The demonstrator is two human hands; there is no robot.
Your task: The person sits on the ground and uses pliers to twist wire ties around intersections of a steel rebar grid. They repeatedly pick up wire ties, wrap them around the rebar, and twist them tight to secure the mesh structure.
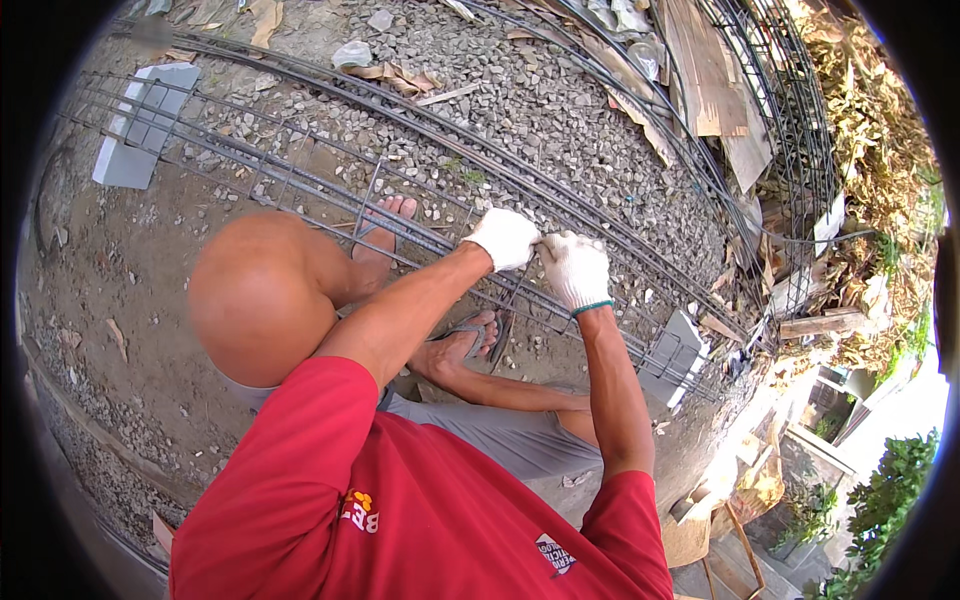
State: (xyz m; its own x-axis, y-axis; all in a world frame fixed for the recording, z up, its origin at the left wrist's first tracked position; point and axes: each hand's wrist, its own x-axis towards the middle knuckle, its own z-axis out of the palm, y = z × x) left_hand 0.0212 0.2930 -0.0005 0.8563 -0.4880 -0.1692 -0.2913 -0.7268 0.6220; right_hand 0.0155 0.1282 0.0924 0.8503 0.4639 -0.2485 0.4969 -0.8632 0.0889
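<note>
A long rebar cage (300,180) of straight bars and square stirrups lies across in front of me, propped near both ends on pale blocks (142,127). My left hand (506,238), in a white knit glove, is over the upper edge of the cage. Beside it my right hand (576,268), in a similar glove with a green cuff edge, meets it at the fingertips. The fingers of both are bent together at a stirrup; whatever is pinched between them is too small to make out. A dark tool or bar (508,330) lies by my sandalled foot, under the cage.
Loose long rebars (450,142) run just beyond the cage, over gravel (495,97). Wood boards (701,75), another upright-looking rebar cage (802,150) and dry leaves (885,142) lie at the upper right. A second block (675,356) supports the cage's right end.
</note>
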